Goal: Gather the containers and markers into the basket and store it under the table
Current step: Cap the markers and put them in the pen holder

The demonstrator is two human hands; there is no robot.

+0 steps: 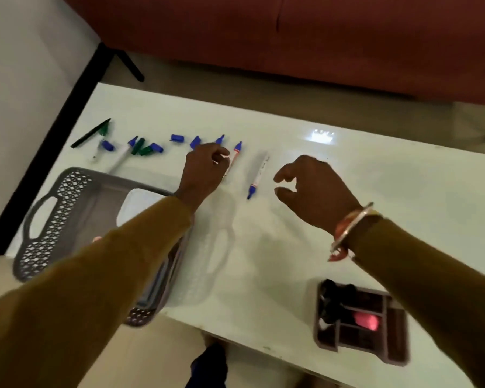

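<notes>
Several white markers with blue or green caps lie in a row along the far side of the white table (pixel 375 197). My left hand (pixel 205 168) reaches over the row with its fingers curled and grips the white barrels of blue-capped markers (pixel 220 140); how many it holds is hidden. One red-banded blue marker (pixel 233 159) lies just right of it. Another blue marker (pixel 257 176) lies alone in the middle. My right hand (pixel 315 189) hovers right of that marker, fingers loosely bent, holding nothing. The grey perforated basket (pixel 53 219) stands at the left under my left arm with a white container (pixel 140 204) inside.
A thin black pen (pixel 90 133) and green-capped markers (pixel 139 148) lie at the far left of the row. A grey divided tray (pixel 361 323) with black items and a pink piece stands at the near right edge. A red sofa runs behind the table.
</notes>
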